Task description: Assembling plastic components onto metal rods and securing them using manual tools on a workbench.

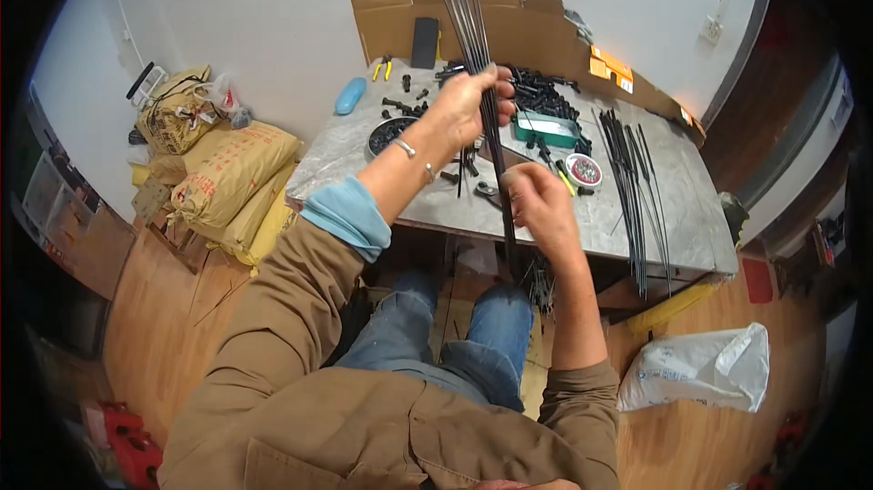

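I am looking down through the left of two head-worn fisheye cameras.
It is sitting above the brown jacket (382, 417), facing forward and steeply down across the worktable (696, 199) to the wall (245, 8); the left hand (473, 106) and right hand (543, 204) are showing within arm's reach near the middle, while the wide lens is taking in floor (150, 326) on both sides (the dark rim is rounding off my corners).

The left fingers (506, 93) partly hide the dark rods (475, 43).

Rods (496, 152) dark metal; floor (150, 335) smooth wood.
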A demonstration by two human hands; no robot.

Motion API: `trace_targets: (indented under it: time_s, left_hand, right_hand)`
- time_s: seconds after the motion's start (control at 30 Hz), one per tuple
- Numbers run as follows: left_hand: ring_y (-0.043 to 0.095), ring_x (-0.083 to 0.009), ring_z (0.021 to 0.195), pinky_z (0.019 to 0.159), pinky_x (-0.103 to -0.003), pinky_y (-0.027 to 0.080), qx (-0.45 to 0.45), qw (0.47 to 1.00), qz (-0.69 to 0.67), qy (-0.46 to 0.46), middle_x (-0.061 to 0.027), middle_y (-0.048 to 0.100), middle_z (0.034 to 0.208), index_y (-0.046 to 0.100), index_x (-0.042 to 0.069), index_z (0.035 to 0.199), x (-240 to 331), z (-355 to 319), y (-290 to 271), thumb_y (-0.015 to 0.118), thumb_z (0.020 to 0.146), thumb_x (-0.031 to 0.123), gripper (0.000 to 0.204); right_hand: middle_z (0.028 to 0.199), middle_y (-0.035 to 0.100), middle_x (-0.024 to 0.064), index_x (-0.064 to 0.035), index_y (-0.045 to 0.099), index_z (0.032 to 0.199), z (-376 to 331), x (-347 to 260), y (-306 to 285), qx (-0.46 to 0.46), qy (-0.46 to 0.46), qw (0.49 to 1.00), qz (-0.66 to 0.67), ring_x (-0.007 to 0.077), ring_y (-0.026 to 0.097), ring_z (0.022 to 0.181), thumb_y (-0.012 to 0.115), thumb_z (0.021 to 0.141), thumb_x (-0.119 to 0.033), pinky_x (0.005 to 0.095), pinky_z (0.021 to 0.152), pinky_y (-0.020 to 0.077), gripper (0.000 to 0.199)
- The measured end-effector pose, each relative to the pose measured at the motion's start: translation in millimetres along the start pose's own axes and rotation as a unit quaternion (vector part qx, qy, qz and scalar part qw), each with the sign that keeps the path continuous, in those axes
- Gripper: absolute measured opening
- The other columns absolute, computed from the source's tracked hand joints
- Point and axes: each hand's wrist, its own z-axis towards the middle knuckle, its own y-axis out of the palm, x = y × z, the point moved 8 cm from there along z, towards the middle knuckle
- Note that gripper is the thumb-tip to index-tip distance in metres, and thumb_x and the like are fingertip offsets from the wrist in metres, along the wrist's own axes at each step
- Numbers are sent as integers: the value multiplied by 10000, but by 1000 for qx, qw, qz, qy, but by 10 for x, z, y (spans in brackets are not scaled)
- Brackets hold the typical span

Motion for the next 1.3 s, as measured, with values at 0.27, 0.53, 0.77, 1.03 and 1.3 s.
trace_targets:
  time_s: [0.27,0.53,0.77,1.03,1.3]
  left_hand:
    - [516,-147,569,510,-288,444,-45,998,35,-3,-27,545,751,508,50,1203,290,12,-26,418,1000,311,343]
    - [652,-281,861,734,-460,565,-55,998,-14,-24,-114,627,947,514,21,1178,270,-76,-22,474,963,130,244]
    - [651,-271,922,775,-395,567,-71,997,10,-27,-147,635,1008,512,-16,1188,182,-167,104,508,938,86,270]
    - [649,-250,904,776,-377,569,-81,997,4,-1,-154,630,1008,541,-38,1129,149,-87,139,478,973,146,249]
    - [658,-271,905,759,-387,576,-50,999,5,-17,-159,628,1032,485,-9,1210,152,-153,119,503,949,91,280]
  right_hand:
    - [842,669,185,-37,669,840,-45,970,-1279,144,84,844,-510,362,638,837,636,798,-317,458,743,481,285]
    - [791,654,189,9,643,799,4,984,-1293,207,40,890,-405,345,634,751,604,812,-244,426,686,479,256]
    - [740,657,119,37,640,834,451,-89,-609,183,-120,968,-126,148,594,660,658,825,-138,302,624,471,176]
    - [735,653,63,37,639,874,410,-730,-91,153,-224,940,-205,86,564,656,644,867,-129,264,596,465,166]
    - [661,546,-22,-21,646,869,640,-259,-1011,253,-179,948,-70,31,457,522,621,884,-160,205,448,360,143]
